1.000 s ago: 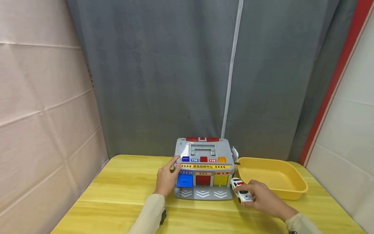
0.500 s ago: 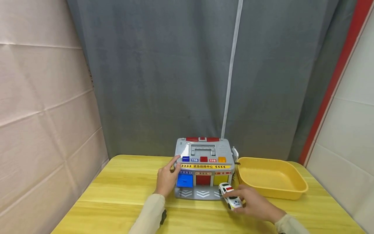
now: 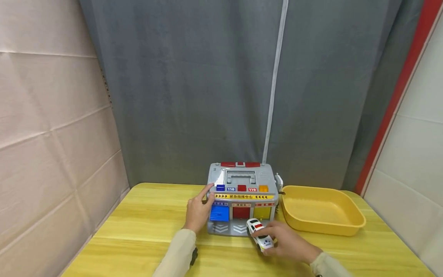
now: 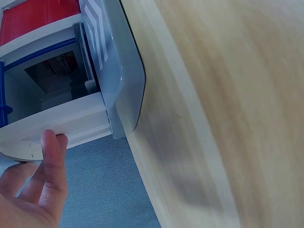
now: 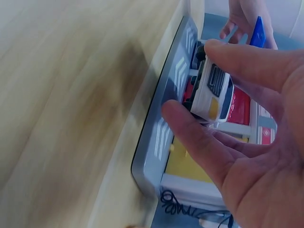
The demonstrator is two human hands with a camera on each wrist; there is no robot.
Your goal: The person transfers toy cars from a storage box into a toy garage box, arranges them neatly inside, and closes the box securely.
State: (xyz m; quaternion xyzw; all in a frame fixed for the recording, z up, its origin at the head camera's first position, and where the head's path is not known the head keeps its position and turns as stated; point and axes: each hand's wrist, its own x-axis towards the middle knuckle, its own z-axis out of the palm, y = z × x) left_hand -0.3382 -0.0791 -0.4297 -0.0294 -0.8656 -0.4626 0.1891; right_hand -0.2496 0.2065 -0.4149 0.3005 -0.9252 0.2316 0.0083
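A grey toy emergency station (image 3: 241,197) with three doors stands on the table. Its blue door (image 3: 219,213) is swung up, and the left wrist view looks into the bay (image 4: 52,73) beneath it. The red door (image 3: 241,212) and yellow door (image 3: 262,212) are down. My left hand (image 3: 198,211) rests its fingertips against the station's left side and roof edge. My right hand (image 3: 288,240) pinches a white toy police car (image 3: 259,234) between thumb and fingers, in front of the station. The car's nose points at the doors, partly over the grey ramp (image 3: 228,229).
A yellow plastic tray (image 3: 323,227) stands on the wooden table (image 3: 145,231) to the right of the station. From the station's right side hang a white piece (image 3: 278,181) and a coiled black cord (image 5: 175,203). A grey curtain (image 3: 194,96) rises behind.
My right hand has carried the police car leftward, from beside the station's right corner to before its middle and right doors. The left hand and the station have stayed put.
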